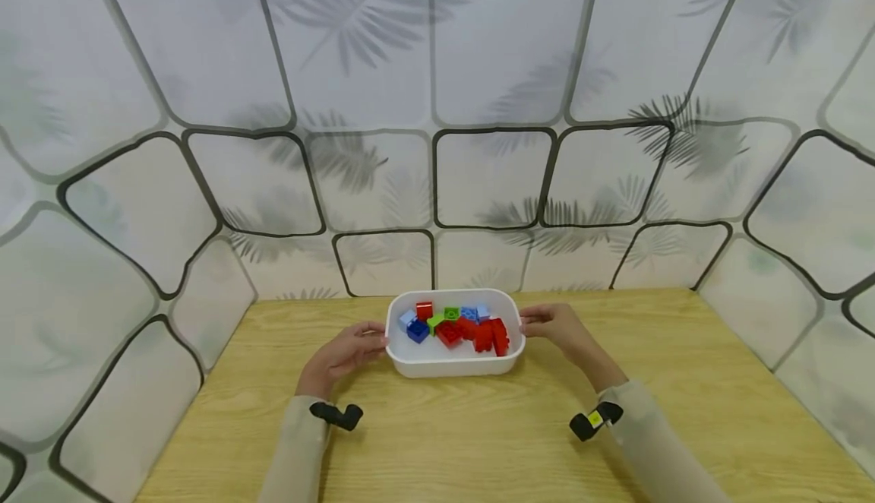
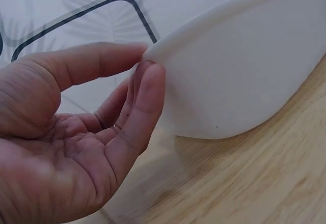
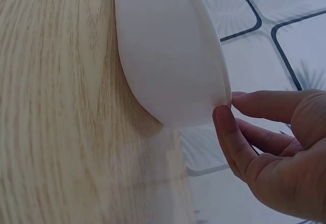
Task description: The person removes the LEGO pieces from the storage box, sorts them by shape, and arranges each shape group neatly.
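A white oblong plastic container (image 1: 454, 368) stands on the table with several toy building bricks in it. Red bricks (image 1: 483, 337) lie mostly toward its right side, a dark blue brick (image 1: 418, 331) is at the left, and green (image 1: 451, 313) and light blue bricks (image 1: 469, 313) are among them. My left hand (image 1: 347, 352) holds the container's left end, thumb and fingertips at the rim in the left wrist view. At the opposite end my right hand (image 1: 559, 328) pinches the rim; the right wrist view shows its bent fingers against the outer wall (image 3: 163, 51).
The light wood table (image 1: 437, 442) reaches back to a patterned curtain (image 1: 478, 184) that also closes off both sides. Black camera straps (image 1: 336, 415) sit on both wrists, over pale sleeves (image 1: 297, 450).
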Demonstrator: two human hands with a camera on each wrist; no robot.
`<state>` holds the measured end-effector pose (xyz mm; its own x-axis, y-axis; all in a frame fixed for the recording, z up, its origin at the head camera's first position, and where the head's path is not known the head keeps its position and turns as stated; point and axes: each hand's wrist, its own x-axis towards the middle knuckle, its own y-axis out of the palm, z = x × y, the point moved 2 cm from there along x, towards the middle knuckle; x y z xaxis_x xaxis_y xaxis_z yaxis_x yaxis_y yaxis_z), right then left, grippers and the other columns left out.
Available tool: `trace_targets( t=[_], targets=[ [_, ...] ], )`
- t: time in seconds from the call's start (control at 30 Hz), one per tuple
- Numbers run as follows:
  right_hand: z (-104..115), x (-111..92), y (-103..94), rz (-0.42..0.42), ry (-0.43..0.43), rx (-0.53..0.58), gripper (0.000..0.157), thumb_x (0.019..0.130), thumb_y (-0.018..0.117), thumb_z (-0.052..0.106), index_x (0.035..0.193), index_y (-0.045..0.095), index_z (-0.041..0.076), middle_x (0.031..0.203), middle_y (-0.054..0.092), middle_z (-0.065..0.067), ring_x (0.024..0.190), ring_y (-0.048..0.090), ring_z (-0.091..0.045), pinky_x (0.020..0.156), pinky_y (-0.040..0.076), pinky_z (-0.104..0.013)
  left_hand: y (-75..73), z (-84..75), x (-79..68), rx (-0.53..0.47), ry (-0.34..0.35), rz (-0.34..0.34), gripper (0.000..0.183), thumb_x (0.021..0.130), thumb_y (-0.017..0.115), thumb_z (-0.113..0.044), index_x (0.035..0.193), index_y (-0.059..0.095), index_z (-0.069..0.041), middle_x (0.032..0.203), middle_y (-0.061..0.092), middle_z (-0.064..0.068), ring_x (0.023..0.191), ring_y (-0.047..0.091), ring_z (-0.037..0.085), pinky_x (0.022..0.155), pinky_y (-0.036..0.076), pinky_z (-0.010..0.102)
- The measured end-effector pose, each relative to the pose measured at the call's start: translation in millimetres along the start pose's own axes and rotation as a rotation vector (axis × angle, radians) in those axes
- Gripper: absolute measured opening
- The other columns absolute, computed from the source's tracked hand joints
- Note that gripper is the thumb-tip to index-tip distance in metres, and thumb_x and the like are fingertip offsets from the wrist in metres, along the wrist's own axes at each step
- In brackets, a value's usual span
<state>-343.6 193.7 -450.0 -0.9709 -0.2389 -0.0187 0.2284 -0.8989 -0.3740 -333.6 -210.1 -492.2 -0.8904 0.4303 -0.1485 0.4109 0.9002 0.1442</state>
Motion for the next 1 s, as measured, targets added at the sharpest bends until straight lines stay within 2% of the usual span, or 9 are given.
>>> trace_targets(
  t=[0.17, 0.4, 0.67, 0.77, 0.93, 1.0],
  targets=[
    [1, -2, 1.3, -0.005, -0.013, -0.006, 0.041, 0.092, 0.072, 0.003, 0.127, 0.061, -0.016, 0.118, 0.07, -0.03, 0.089, 0.066, -0.002, 0.091, 0.055, -0.026, 0.0, -0.1, 2.3, -0.024, -0.029, -0.028, 0.037, 0.106, 0.052, -0.009, 0.136, 0.044, 0.011, 0.106, 0.068, 0.0, 0.089, 0.069, 0.006, 0.082, 0.059, 0.021],
    [0, 0, 0.7, 0.0, -0.03, -0.019, 0.041, 0.092, 0.072, 0.004, 0.127, 0.061, -0.016, 0.116, 0.071, -0.029, 0.088, 0.066, -0.002, 0.082, 0.054, -0.018, 2.1, 0.7, 4.1, -0.088, -0.014, -0.035, 0.037, 0.105, 0.051, -0.005, 0.137, 0.042, 0.011, 0.102, 0.071, -0.001, 0.09, 0.068, 0.006, 0.079, 0.059, 0.02],
    [3, 3, 1.6, 0.006, -0.059, -0.065, 0.04, 0.092, 0.072, 0.002, 0.125, 0.062, -0.017, 0.113, 0.071, -0.03, 0.088, 0.066, -0.005, 0.082, 0.058, -0.024, 2.8, 0.1, 4.7, -0.138, -0.009, -0.051, 0.039, 0.105, 0.051, -0.003, 0.139, 0.039, 0.012, 0.1, 0.072, -0.001, 0.087, 0.069, 0.006, 0.077, 0.059, 0.019],
    [6, 5, 0.8, 0.013, -0.082, -0.103, 0.039, 0.091, 0.071, 0.0, 0.124, 0.061, -0.019, 0.109, 0.071, -0.031, 0.09, 0.068, -0.011, 0.082, 0.061, -0.03, 2.8, 0.2, 4.8, -0.147, -0.008, -0.051, 0.036, 0.105, 0.05, -0.002, 0.137, 0.041, 0.009, 0.1, 0.072, -0.001, 0.086, 0.07, 0.006, 0.077, 0.059, 0.019],
    [22, 8, 3.0, -0.03, -0.134, -0.301, 0.038, 0.089, 0.073, 0.001, 0.122, 0.064, -0.016, 0.109, 0.07, -0.03, 0.097, 0.069, -0.03, 0.085, 0.061, -0.041, 3.0, 0.6, 4.8, -0.142, -0.009, -0.041, 0.038, 0.105, 0.05, -0.004, 0.14, 0.04, 0.009, 0.101, 0.072, -0.001, 0.086, 0.069, 0.006, 0.076, 0.059, 0.019],
    [32, 9, 6.5, -0.045, -0.159, -0.389, 0.037, 0.09, 0.073, 0.004, 0.121, 0.066, -0.013, 0.112, 0.07, -0.029, 0.098, 0.068, -0.034, 0.086, 0.061, -0.044, 3.4, 0.3, 4.8, -0.139, -0.014, -0.041, 0.042, 0.106, 0.05, -0.005, 0.142, 0.037, 0.011, 0.102, 0.071, -0.001, 0.087, 0.069, 0.006, 0.077, 0.058, 0.019]
  ],
)
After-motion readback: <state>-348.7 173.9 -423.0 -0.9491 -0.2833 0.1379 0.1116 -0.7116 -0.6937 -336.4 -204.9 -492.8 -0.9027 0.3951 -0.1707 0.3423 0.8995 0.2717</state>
